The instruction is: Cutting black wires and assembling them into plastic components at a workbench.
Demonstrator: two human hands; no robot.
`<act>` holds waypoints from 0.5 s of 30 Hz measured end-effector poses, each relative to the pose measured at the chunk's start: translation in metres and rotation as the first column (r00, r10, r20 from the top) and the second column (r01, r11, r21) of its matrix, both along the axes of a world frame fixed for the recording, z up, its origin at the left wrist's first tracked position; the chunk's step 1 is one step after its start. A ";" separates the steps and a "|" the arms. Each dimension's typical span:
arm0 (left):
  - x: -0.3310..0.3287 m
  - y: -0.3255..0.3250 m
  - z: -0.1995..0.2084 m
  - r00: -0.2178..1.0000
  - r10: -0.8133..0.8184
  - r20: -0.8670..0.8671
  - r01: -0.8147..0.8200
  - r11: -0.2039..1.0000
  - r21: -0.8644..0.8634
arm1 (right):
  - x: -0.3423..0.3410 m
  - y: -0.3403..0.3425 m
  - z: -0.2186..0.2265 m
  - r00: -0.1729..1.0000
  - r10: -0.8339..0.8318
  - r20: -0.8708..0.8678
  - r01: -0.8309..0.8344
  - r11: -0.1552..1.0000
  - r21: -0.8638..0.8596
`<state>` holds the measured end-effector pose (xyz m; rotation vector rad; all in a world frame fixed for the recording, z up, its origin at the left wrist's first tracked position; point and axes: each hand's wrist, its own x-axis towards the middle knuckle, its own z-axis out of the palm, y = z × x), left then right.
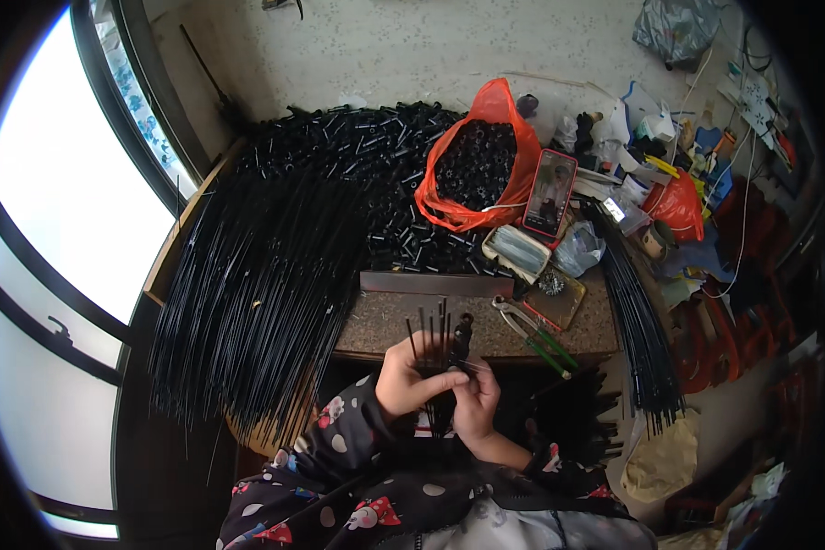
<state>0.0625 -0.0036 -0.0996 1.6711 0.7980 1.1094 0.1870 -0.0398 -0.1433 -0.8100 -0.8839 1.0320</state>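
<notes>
At the bench's (385,332) front edge, left hand (401,380) fingers clamp a fan of thin black rods (431,330) upright, tips exposed, while right hand (475,399) fingers pinch a small black tube (463,332) onto one.

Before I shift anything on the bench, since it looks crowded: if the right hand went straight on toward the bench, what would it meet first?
Probably the pliers with green handles, lying on the bench just beyond the right hand; past them is a phone. Depth is hard to judge here.
</notes>
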 end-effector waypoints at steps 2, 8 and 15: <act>-0.008 0.004 0.002 0.983 -0.119 0.142 0.139 0.980 -0.141 | -0.002 -0.005 0.012 0.994 0.054 0.092 -0.062 0.994 0.095; -0.042 -0.016 -0.035 0.903 -0.429 0.021 0.426 0.889 -0.169 | 0.004 0.005 -0.005 0.982 -0.017 -0.186 0.011 0.999 -0.034; 0.003 -0.059 -0.067 0.998 0.049 0.030 -0.051 0.997 0.063 | 0.001 0.005 -0.010 0.977 0.086 -0.195 -0.090 0.996 -0.013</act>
